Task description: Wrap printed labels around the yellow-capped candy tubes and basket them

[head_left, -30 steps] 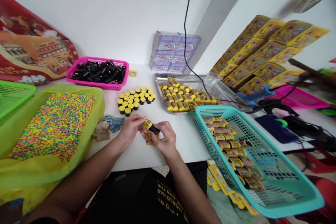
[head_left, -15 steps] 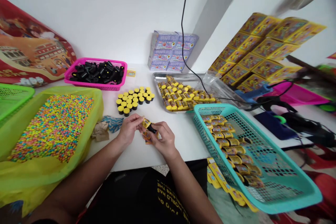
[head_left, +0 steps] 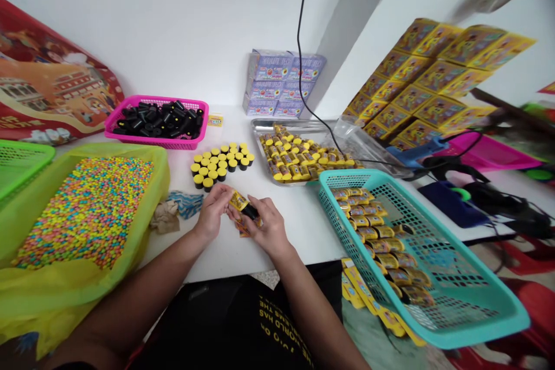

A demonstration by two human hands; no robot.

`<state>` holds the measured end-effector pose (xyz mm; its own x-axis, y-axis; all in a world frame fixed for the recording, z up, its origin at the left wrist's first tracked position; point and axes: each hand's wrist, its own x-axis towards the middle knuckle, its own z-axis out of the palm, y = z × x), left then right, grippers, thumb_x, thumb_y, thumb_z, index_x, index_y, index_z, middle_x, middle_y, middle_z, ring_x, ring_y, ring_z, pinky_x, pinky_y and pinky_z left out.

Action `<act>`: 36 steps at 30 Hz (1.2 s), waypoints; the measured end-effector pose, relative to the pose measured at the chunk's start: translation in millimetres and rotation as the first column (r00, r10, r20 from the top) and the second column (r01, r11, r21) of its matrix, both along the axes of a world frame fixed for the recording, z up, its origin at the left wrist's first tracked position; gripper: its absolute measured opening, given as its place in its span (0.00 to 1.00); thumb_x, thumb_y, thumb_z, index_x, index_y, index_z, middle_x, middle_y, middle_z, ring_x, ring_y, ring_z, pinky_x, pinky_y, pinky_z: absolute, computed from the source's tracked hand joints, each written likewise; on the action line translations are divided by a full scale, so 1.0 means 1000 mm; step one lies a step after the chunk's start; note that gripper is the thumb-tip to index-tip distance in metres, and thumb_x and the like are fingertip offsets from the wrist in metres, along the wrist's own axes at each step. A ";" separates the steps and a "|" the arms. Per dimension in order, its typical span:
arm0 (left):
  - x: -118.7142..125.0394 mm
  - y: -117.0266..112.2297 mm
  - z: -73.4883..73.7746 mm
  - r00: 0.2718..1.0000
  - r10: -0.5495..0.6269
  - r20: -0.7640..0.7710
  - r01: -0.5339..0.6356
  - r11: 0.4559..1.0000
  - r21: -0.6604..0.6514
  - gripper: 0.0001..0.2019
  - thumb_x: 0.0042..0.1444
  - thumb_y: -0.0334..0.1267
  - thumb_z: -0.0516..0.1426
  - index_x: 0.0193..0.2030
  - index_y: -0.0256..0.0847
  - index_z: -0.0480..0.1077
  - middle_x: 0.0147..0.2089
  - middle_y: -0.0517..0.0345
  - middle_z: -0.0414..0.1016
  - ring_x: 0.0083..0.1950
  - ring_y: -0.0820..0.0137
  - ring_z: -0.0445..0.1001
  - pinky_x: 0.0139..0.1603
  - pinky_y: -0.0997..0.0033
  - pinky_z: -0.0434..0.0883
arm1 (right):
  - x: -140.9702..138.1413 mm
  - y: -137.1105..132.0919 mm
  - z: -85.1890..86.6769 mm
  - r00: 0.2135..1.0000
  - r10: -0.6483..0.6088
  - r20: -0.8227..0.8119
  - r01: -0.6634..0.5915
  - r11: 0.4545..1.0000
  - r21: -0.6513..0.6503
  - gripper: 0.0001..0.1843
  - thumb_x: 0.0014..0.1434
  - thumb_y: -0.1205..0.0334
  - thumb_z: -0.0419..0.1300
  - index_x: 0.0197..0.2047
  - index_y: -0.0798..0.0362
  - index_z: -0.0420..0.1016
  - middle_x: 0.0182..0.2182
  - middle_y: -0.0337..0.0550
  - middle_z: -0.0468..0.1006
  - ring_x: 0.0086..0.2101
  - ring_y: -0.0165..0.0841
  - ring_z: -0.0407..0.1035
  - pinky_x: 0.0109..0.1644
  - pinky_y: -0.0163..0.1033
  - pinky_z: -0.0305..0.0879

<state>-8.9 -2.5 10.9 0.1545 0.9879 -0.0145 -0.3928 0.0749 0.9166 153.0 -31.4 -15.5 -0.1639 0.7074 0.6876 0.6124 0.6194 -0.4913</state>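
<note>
Over the table's front edge, my left hand (head_left: 215,209) pinches a yellow printed label sleeve (head_left: 237,200). My right hand (head_left: 269,225) grips a small black container (head_left: 250,211) by its side. Sleeve and container meet end to end between my fingers; how far one sits over the other I cannot tell. Under my hands lies a small stack of printed sleeves (head_left: 243,230), partly hidden by the fingers. Just beyond stand several black containers with yellow lids (head_left: 215,163) in a tight group.
A yellow-lined bin of coloured candy beads (head_left: 93,208) stands left, with a pink basket of black containers (head_left: 156,143) behind. A metal tray (head_left: 281,181) and a turquoise basket (head_left: 459,254) hold labelled containers at right. A black cable (head_left: 299,40) hangs across the tray.
The yellow sleeve now lies flatter and more of its printed face shows. My right fingers have shifted slightly on the black container. The whole view has moved a little.
</note>
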 end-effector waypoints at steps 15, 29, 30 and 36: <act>-0.004 0.002 -0.003 0.999 0.004 -0.040 -0.001 0.997 0.079 0.17 0.54 0.51 0.60 0.40 0.40 0.64 0.24 0.63 0.72 0.18 0.73 0.70 0.19 0.74 0.65 | -0.005 0.003 -0.007 1.000 0.003 -0.010 -0.003 0.998 -0.068 0.20 0.59 0.62 0.62 0.54 0.50 0.67 0.36 0.43 0.71 0.35 0.35 0.70 0.40 0.42 0.73; -0.004 0.002 -0.003 0.998 -0.002 -0.059 0.008 0.994 0.113 0.17 0.54 0.50 0.60 0.40 0.39 0.65 0.25 0.63 0.71 0.19 0.74 0.69 0.19 0.75 0.64 | -0.008 0.002 -0.004 0.997 0.038 -0.065 -0.048 0.988 -0.149 0.17 0.59 0.62 0.61 0.52 0.50 0.72 0.34 0.43 0.71 0.35 0.36 0.69 0.39 0.42 0.71; -0.004 0.002 -0.004 0.998 0.000 -0.064 0.007 0.994 0.112 0.17 0.54 0.50 0.60 0.41 0.39 0.65 0.24 0.63 0.71 0.18 0.74 0.69 0.18 0.75 0.64 | -0.008 0.002 -0.005 0.997 0.033 -0.069 -0.042 0.989 -0.144 0.16 0.59 0.63 0.61 0.51 0.50 0.72 0.34 0.43 0.71 0.35 0.36 0.69 0.39 0.41 0.71; -0.003 0.002 -0.008 0.997 0.007 -0.073 0.001 0.994 0.109 0.18 0.55 0.49 0.60 0.44 0.40 0.64 0.25 0.64 0.71 0.19 0.73 0.70 0.19 0.74 0.64 | -0.012 0.000 -0.005 0.993 -0.016 -0.121 0.000 0.991 -0.130 0.13 0.58 0.62 0.61 0.47 0.50 0.73 0.33 0.42 0.72 0.34 0.34 0.69 0.37 0.41 0.69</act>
